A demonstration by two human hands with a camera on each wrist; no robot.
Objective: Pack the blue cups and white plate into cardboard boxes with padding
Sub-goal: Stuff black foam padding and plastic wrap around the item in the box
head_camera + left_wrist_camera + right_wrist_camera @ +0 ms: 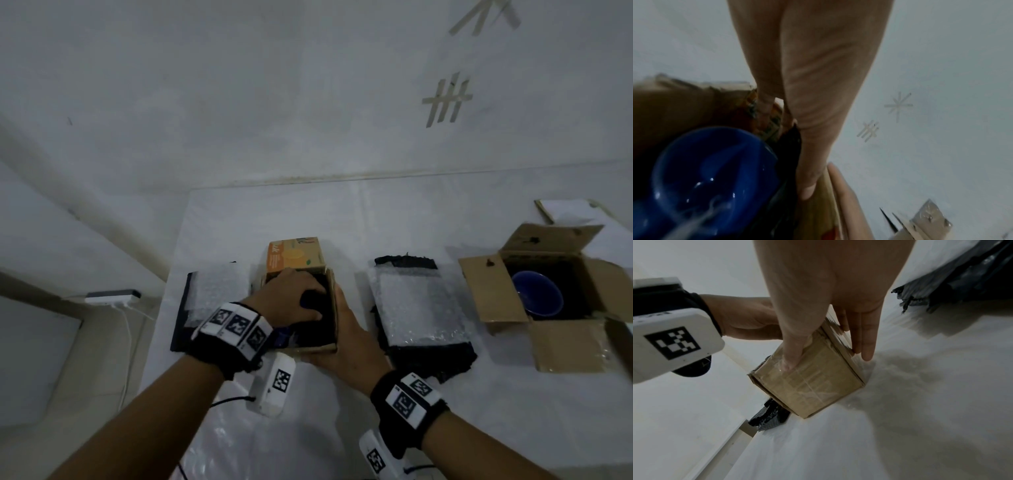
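A small cardboard box point(331, 308) with an orange printed flap point(294, 257) stands mid-table. Inside it sits a blue cup point(715, 170), lined with black padding point(792, 142). My left hand point(294, 301) reaches into the box and pinches the black padding between thumb and fingers beside the cup. My right hand point(346, 329) grips the box's near right corner point(809, 382), thumb on one face and fingers along the side. A second blue cup point(537, 294) lies in a larger open box point(493, 294) at the right. I see no white plate.
Two bubble-wrap sheets on black backing lie flat, one to the left point(212, 294) and one to the right point(418, 308) of the small box. A flat white item on cardboard point(565, 209) sits at the far right. A white power strip point(113, 296) lies off the table's left.
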